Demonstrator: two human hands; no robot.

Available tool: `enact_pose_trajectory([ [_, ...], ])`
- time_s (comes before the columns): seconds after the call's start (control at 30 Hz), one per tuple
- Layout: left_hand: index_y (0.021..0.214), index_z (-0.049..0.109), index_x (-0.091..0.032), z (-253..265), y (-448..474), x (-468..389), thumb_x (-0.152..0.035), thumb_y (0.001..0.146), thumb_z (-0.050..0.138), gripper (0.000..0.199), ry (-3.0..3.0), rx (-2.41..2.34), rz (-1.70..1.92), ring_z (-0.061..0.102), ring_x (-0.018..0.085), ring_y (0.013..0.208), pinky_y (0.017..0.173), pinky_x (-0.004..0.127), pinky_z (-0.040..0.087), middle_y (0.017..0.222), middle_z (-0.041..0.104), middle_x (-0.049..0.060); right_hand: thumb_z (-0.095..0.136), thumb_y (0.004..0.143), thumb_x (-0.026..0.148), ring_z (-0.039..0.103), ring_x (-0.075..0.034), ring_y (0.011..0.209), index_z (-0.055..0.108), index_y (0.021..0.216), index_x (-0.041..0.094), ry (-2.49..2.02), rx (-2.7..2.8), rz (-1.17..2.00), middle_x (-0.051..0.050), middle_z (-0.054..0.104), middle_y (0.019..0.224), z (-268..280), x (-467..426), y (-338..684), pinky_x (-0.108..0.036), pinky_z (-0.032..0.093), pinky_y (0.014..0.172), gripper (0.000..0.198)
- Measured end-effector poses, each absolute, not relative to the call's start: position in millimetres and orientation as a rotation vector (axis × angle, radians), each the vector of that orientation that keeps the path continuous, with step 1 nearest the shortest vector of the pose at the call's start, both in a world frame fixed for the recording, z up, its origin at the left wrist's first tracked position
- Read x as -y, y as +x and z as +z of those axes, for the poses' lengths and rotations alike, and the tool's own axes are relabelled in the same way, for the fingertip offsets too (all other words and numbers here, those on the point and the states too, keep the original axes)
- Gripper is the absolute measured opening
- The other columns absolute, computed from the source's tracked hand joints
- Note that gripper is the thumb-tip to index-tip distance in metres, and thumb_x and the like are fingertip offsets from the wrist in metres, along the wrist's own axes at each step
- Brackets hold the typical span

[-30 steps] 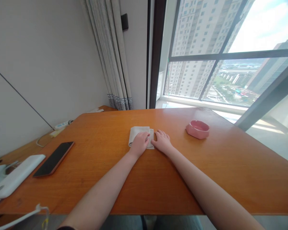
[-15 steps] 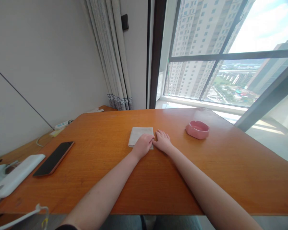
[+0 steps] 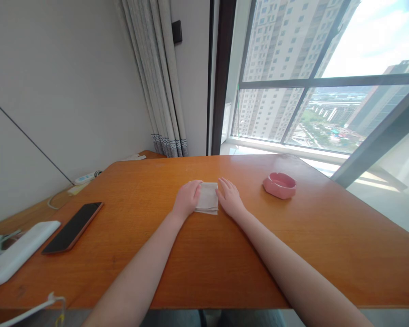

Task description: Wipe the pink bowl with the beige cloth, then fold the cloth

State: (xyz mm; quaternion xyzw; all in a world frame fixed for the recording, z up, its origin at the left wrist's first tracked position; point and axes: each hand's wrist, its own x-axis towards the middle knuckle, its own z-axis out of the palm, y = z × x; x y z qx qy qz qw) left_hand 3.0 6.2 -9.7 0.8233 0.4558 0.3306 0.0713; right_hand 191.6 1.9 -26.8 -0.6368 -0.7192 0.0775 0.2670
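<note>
Fingers [image 3: 194, 185], our left hand [image 3: 187, 198]: curved over left side of folded cloth [image 3: 209, 200], frame centre, on worktop [image 3: 211, 263]; grip or press, we cannot tell. Right hand [image 3: 230, 198]: released, at opposite edge, likely as stop.

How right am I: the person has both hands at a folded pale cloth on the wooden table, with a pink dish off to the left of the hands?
The side is wrong: the head view shows the pink dish off to the right of the hands. The left hand and right hand are indeed at the folded pale cloth on the wooden table.
</note>
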Motion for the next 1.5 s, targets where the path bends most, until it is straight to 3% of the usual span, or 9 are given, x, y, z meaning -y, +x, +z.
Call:
enact_pose_trajectory([
  [0.17,0.14,0.036,-0.022,-33,-13,-21,-0.04,0.092,0.036,0.052,2.524,-1.537,0.327,0.02,0.027,0.141,0.112,0.055,0.017,0.152,0.028,0.011,0.031,0.094,0.044,0.018,-0.025,0.142,0.035,0.142,0.014,-1.472,2.277,0.162,-0.01,0.026,0.152,-25,23,157,-0.042,0.016,0.115,0.057],
  [0.37,0.147,0.023,-0.023,-48,30,5,-0.04,0.091,0.035,0.059,2.514,-1.544,0.288,0.01,0.033,0.142,0.111,0.057,0.011,0.154,0.019,0.013,0.028,0.094,0.045,0.021,-0.026,0.141,0.03,0.145,0.012,-1.652,2.221,0.201,-0.015,0.025,0.151,-24,35,144,-0.04,0.021,0.113,0.06],
  [0.5,0.147,0.022,-0.023,-47,36,11,-0.038,0.094,0.026,0.055,2.522,-1.492,0.346,0.015,0.027,0.142,0.112,0.053,0.013,0.154,0.02,0.01,0.022,0.095,0.047,0.023,-0.028,0.14,0.03,0.145,0.016,-1.841,2.163,0.215,-0.012,0.028,0.151,-28,30,155,-0.043,0.021,0.112,0.059],
  [0.67,0.141,0.035,-0.017,-44,10,-3,-0.04,0.094,0.025,0.054,2.505,-1.668,0.302,0.023,0.027,0.14,0.113,0.053,0.014,0.15,0.029,0.013,0.033,0.09,0.053,0.017,-0.037,0.14,0.036,0.142,0.016,-1.956,2.233,0.187,-0.013,0.022,0.153,-29,40,184,-0.05,0.015,0.112,0.064],
  [0.87,0.14,0.037,-0.018,-46,7,-7,-0.041,0.093,0.031,0.053,2.511,-1.688,0.287,0.025,0.027,0.14,0.113,0.051,0.016,0.15,0.029,0.012,0.043,0.077,0.035,0.024,-0.025,0.14,0.045,0.131,0.019,-1.916,2.279,0.358,-0.008,0.03,0.15,-19,71,282,-0.039,0.016,0.115,0.057],
  [0.97,0.14,0.038,-0.02,-47,8,-7,-0.041,0.092,0.032,0.052,2.51,-1.681,0.311,0.025,0.026,0.14,0.112,0.052,0.017,0.15,0.031,0.012,0.042,0.074,0.038,0.033,-0.023,0.135,0.05,0.122,0.022,-1.991,2.147,0.36,-0.009,0.037,0.146,-25,84,347,-0.037,0.024,0.111,0.051],
  [1.17,0.138,0.04,-0.02,-46,5,-8,-0.04,0.092,0.033,0.051,2.495,-1.677,0.333,0.027,0.027,0.139,0.112,0.052,0.018,0.149,0.032,0.013,0.044,0.073,0.051,0.037,-0.025,0.132,0.057,0.114,0.024,-2.008,1.939,0.443,-0.012,0.036,0.146,-29,97,424,-0.037,0.028,0.108,0.051],
  [1.33,0.135,0.043,-0.02,-48,9,-8,-0.042,0.092,0.031,0.05,2.485,-1.708,0.387,0.028,0.026,0.138,0.112,0.051,0.018,0.148,0.035,0.012,0.035,0.082,0.052,0.056,-0.027,0.11,0.062,0.099,0.025,-1.888,1.621,0.336,-0.017,0.062,0.116,4,85,376,-0.035,0.04,0.095,0.042],
  [1.5,0.131,0.047,-0.02,-48,10,-10,-0.042,0.09,0.036,0.047,2.487,-1.728,0.435,0.033,0.027,0.135,0.111,0.05,0.021,0.145,0.04,0.012,0.039,0.08,0.031,0.06,-0.021,0.1,0.059,0.101,0.017,-1.566,1.706,0.526,-0.01,0.064,0.108,4,37,246,-0.028,0.047,0.089,0.033],
])
